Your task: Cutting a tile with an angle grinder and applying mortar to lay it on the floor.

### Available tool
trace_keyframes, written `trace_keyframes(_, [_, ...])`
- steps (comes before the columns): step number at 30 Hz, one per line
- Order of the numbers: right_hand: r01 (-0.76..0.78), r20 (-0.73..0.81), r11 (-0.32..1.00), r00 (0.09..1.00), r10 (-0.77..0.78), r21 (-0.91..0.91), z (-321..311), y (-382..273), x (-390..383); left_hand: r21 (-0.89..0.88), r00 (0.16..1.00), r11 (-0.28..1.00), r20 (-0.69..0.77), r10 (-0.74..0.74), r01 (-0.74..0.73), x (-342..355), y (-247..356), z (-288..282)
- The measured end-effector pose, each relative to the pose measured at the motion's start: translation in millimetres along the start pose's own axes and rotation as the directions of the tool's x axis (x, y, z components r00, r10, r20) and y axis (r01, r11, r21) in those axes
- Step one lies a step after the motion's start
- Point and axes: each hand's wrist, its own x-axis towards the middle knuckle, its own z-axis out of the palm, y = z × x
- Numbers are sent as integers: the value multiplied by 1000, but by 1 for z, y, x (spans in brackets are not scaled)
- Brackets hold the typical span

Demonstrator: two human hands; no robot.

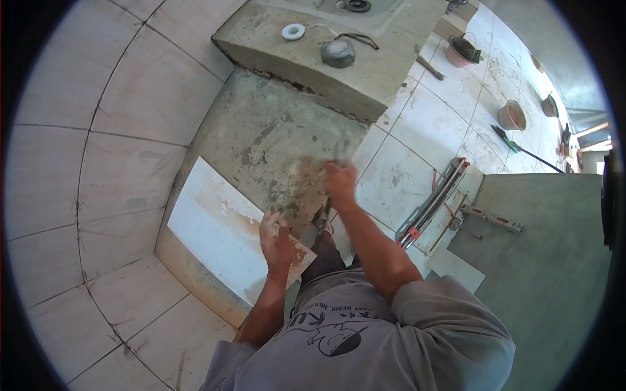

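A white rectangular tile point(215, 225) with brown smears lies aslant on the rough concrete ledge point(274, 124), close to the tiled wall. My left hand point(276, 240) is at the tile's right edge, its dusty fingers stretched out and nothing visible gripped in them. To the right and a little farther away, my right hand point(340, 184) is closed in a fist over the ledge's edge. It grips a slim tool point(325, 214), smeared by motion, whose kind I cannot make out. Brown dust or mortar point(301, 186) marks the concrete between my hands.
A raised concrete counter point(385, 85) holds a white tape roll point(293, 32) and a round grey object point(338, 53). On the tiled floor at right are a tile cutter point(435, 202), buckets point(512, 116) and a green-headed long tool point(505, 138). A spirit level point(493, 219) lies beyond the cutter.
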Motion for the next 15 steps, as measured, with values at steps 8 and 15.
trace_keyframes(8, [-438, 296, 828, 890, 346, 349, 51, -53, 45, 63, 991, 994, -107, -86, 93, 39, 5, -21])
trace_keyframes(15, [345, 29, 881, 935, -355, -323, -44, 54, 17, -19, 987, 995, -128, -97, 95, 54, 11, -8])
